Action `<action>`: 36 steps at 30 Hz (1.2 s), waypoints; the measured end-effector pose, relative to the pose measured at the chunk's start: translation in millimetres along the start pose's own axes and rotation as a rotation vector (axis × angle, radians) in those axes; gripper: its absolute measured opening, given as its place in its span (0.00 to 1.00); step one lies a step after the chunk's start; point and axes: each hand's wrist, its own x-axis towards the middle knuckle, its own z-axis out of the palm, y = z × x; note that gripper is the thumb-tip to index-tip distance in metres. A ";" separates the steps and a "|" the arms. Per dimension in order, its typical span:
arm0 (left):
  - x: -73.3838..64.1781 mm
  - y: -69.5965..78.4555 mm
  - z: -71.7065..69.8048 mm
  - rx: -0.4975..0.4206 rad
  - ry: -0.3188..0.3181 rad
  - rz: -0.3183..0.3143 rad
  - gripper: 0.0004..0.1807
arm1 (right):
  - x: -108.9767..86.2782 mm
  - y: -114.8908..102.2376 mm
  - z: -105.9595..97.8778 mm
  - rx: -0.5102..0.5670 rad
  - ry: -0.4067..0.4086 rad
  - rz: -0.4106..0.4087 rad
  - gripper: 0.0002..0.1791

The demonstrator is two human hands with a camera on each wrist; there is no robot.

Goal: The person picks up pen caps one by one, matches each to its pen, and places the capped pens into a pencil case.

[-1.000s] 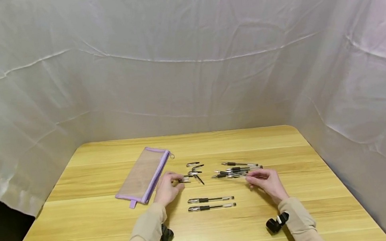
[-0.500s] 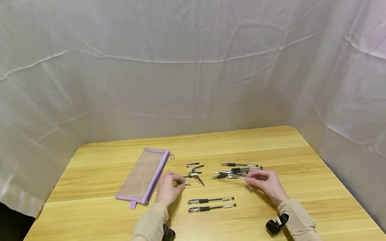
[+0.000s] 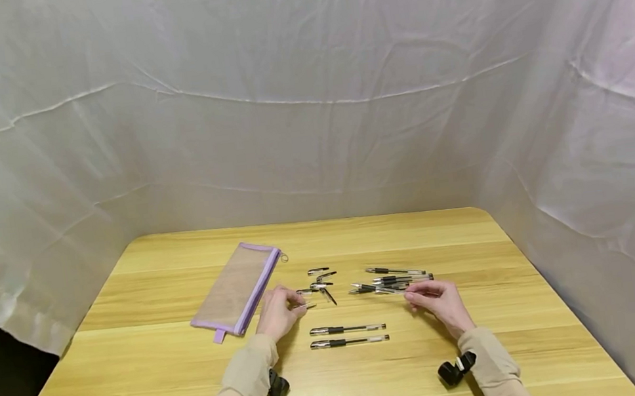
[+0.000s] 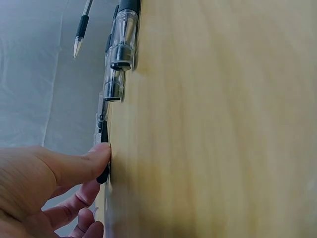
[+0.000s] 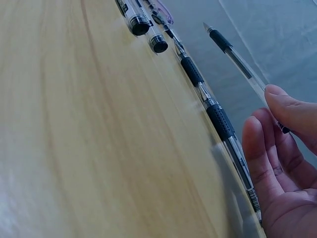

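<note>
My left hand pinches a clear pen cap with a black clip between thumb and fingers, low at the tabletop. Just beyond it lie several loose caps. In my right hand, thumb and fingers grip an uncapped gel pen near its rear end, raised off the table with its tip toward the left. Under and behind that pen, several uncapped pens lie in a loose pile. Two capped pens rest side by side between the hands, nearer the body.
A purple-edged mesh zip pouch lies flat left of the caps, close to the left hand. Pale curtains hang around the back and sides of the wooden table.
The left hand has shifted slightly to the right and nearer the body, drawing one cap away from the others. The right hand and its pen have stayed almost still.
</note>
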 end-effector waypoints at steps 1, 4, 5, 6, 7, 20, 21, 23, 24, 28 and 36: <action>-0.9 0.4 -0.2 0.001 -0.006 0.001 0.03 | -0.1 -0.1 -0.2 -0.001 -0.001 0.001 0.21; -3.3 1.3 -0.6 -0.016 -0.018 -0.013 0.03 | -0.3 -1.3 -0.1 0.003 0.001 0.004 0.21; -3.7 1.4 -0.6 -0.025 -0.018 -0.014 0.02 | -0.4 -1.8 -0.1 0.001 -0.002 0.003 0.21; -3.9 1.3 -0.5 -0.034 -0.014 -0.010 0.02 | -0.5 -2.3 0.0 0.005 -0.003 0.003 0.22; -4.0 1.2 -0.3 -0.042 -0.006 0.003 0.02 | -0.5 -2.8 0.3 0.006 -0.004 0.000 0.22; -11.7 0.6 -3.6 -0.318 0.018 0.034 0.05 | 1.1 -9.5 9.5 -0.002 -0.015 0.031 0.21; -12.7 0.0 -3.7 -0.348 0.017 0.045 0.05 | 1.1 -10.2 10.3 -0.001 -0.021 0.030 0.21; -14.4 -1.7 -3.8 -0.431 -0.003 0.050 0.08 | 1.2 -10.9 12.0 0.001 -0.035 0.019 0.21; -14.8 -2.2 -4.0 -0.478 -0.018 0.032 0.09 | 1.4 -11.0 12.9 0.000 -0.040 0.014 0.21; -15.1 -3.6 -4.3 -0.654 -0.086 -0.074 0.14 | 1.3 -10.8 15.7 -0.011 -0.088 -0.022 0.19; -17.5 -0.8 -4.8 -0.702 -0.162 -0.070 0.17 | 1.0 -13.1 23.2 -0.023 -0.147 -0.050 0.18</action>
